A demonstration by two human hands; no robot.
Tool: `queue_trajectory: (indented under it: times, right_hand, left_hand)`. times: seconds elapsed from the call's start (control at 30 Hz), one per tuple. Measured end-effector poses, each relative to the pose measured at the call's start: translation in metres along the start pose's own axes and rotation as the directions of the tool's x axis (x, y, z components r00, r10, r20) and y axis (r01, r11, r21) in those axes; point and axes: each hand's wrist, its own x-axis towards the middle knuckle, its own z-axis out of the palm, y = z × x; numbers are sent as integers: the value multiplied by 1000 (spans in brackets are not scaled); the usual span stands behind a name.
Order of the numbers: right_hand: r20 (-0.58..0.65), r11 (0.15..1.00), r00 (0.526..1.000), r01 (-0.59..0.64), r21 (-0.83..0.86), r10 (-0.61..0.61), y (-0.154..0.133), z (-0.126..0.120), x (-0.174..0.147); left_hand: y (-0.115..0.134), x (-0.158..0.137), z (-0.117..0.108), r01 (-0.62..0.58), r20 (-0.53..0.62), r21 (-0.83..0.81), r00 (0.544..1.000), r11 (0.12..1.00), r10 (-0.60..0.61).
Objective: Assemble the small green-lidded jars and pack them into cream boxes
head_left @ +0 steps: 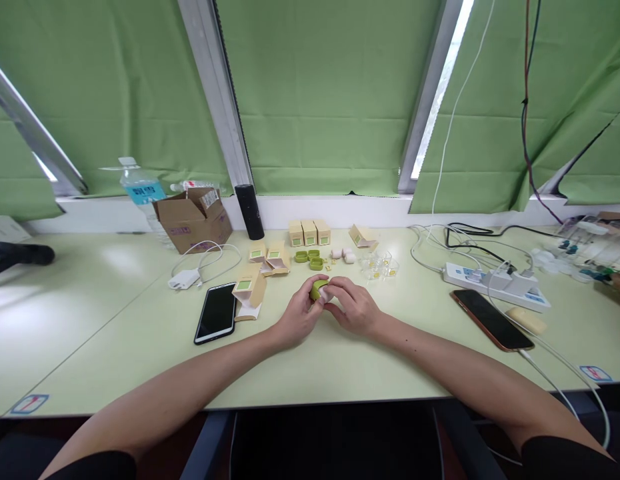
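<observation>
My left hand [299, 317] is closed around a small rounded green case cover [317, 288] above the table's middle. The fingers of my right hand [356, 307] pinch a small white rounded piece [326, 293] against the green cover; my fingers hide much of both. Just beyond my hands lie several open green cases [315, 264] and some tiny yellow-green bits [329, 268]. To their right are small pale pink-white rounded pieces [348, 255] and clear plastic shells [379, 265] with yellow spots.
Small cardboard boxes [309, 233] stand at the back; opened ones [250, 287] lie left. Phones [216, 312] [491, 319] flank my arms. Further out are a brown carton [196, 221], a black cylinder [249, 212], a charger [185, 279], and a power strip [495, 287] with cables.
</observation>
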Motion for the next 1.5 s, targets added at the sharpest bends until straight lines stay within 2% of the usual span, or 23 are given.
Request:
queue_trajectory:
  times: [0.13,0.27,0.47,0.67,0.8,0.9,1.03,1.2,1.37,1.5]
  right_hand:
    - [-11,1000,1000,24,-12,-25,1,0,-1]
    - [32,999,999,14,-35,-13,2,1,-3]
    - [30,997,1000,9,-72,-7,1,2,-4]
    - [33,998,999,10,-60,-8,0,2,-3]
    - [45,998,999,-7,-56,10,0,3,-4]
    - [55,998,998,-19,-60,22,1,3,-5]
    - [21,999,1000,-17,-51,18,0,1,-2]
    - [-37,1000,999,-1,-4,1,-6,1,4]
    - [-25,1000,1000,4,28,-4,-7,3,1]
    - [30,998,999,-19,57,17,-4,3,-3]
  left_hand:
    - [2,1,2,24,-20,-38,1000,999,-25]
    - [1,0,3,42,-54,-13,998,999,-42]
    - [-6,1,1,13,-99,69,995,998,-6]
    - [-11,1,0,5,-97,178,995,984,12]
    - [-9,-1,-1,-8,-92,194,995,981,26]
    - [-4,-2,-2,-30,-27,117,999,993,33]
    - [0,0,-2,15,115,-135,993,991,1]
    - [1,4,-2,131,113,-285,988,950,-102]
    - [4,4,-7,227,166,-358,970,906,-178]
    - [4,4,-10,265,173,-383,962,885,-213]
